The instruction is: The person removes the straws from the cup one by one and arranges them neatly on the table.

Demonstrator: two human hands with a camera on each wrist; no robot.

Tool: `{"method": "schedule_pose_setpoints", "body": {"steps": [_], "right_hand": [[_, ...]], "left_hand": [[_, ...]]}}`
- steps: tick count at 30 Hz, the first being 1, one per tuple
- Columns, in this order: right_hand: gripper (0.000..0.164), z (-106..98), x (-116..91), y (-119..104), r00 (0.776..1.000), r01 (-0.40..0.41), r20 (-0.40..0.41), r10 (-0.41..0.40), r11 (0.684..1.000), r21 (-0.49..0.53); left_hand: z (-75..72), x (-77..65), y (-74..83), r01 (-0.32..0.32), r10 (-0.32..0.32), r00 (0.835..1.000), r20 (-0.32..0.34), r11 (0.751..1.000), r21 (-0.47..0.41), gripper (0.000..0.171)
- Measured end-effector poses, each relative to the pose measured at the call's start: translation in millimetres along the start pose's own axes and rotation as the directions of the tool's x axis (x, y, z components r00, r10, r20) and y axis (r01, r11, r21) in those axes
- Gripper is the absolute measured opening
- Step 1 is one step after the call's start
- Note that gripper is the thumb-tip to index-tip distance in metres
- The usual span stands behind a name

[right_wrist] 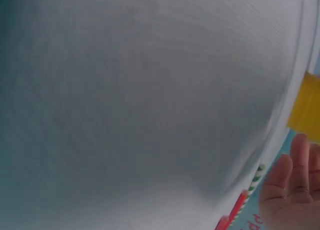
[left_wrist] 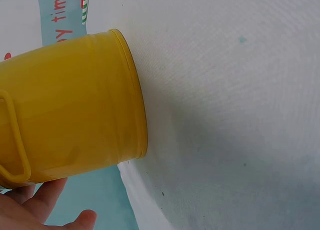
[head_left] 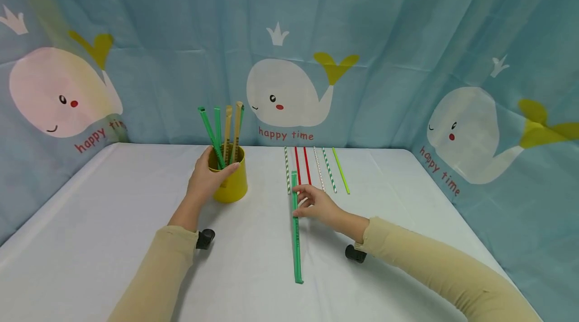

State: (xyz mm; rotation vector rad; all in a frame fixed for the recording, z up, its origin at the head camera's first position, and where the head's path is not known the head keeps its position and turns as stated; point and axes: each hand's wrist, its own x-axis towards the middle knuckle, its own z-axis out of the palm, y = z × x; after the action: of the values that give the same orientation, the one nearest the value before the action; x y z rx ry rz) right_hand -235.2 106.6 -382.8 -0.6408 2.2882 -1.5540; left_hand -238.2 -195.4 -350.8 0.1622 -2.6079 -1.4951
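A yellow cup (head_left: 230, 187) with a small handle stands at the left of the white table, holding several green and tan paper-wrapped straws (head_left: 227, 133). My left hand (head_left: 205, 177) holds it by its left side near the rim, thumb across the front and fingers behind. In the left wrist view the cup (left_wrist: 75, 104) fills the left side. A long green wrapped straw (head_left: 296, 246) lies lengthwise at the table's middle. Over its upper part is my right hand (head_left: 318, 206), fingertips and thumb spread apart along it. The right wrist view shows the hand (right_wrist: 295, 190) at the lower right with no straw visible in its fingers.
Behind the right hand several thin straws lie side by side: green-striped (head_left: 328, 170), red (head_left: 307, 165), red-and-white (head_left: 319, 169) and lime green (head_left: 341, 170). A blue curtain (head_left: 384, 35) with whale prints rises at the table's back and sides.
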Motion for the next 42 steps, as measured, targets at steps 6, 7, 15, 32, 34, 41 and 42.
{"method": "schedule_pose_setpoints", "body": {"steps": [6, 7, 15, 32, 34, 41, 42], "right_hand": [[0.056, 5.2, -1.0, 3.9, 0.997, -0.046, 0.061, 0.049, 0.998, -0.049], [0.055, 5.9, -1.2, 4.0, 0.996, -0.053, 0.066, 0.057, 0.997, -0.056], [0.053, 10.6, -4.2, 3.0, 0.986, -0.118, 0.109, 0.128, 0.989, -0.088], [0.079, 2.6, -3.5, -6.7, 0.926, 0.036, 0.332, 0.181, 0.832, -0.553], [0.082, 4.0, -2.9, -6.2, 0.918, 0.059, 0.347, 0.19, 0.801, -0.595], [0.083, 8.2, -3.6, -6.5, 0.921, 0.085, 0.342, 0.187, 0.76, -0.644], [0.084, 8.3, -4.1, -6.8, 0.921, 0.084, 0.341, 0.186, 0.762, -0.642]], "left_hand": [[0.3, -0.2, 1.4, 0.016, -0.016, 1.0, 0.002, 1.0, 0.005, 0.097], [0.3, -0.2, 1.6, 0.017, -0.017, 1.0, 0.001, 1.0, 0.003, 0.097], [-0.3, -0.8, 1.5, 0.021, -0.021, 1.0, 0.0, 1.0, 0.005, 0.096], [0.5, 1.4, -0.3, 0.0, 0.001, 1.0, -0.016, 1.0, 0.003, 0.093], [0.8, 1.6, -0.4, -0.002, 0.002, 1.0, -0.014, 1.0, 0.002, 0.093], [1.5, 2.4, -1.8, 0.001, -0.001, 1.0, -0.014, 1.0, -0.004, 0.093], [1.6, 2.2, -1.4, 0.002, -0.002, 1.0, -0.013, 1.0, -0.005, 0.093]]}}
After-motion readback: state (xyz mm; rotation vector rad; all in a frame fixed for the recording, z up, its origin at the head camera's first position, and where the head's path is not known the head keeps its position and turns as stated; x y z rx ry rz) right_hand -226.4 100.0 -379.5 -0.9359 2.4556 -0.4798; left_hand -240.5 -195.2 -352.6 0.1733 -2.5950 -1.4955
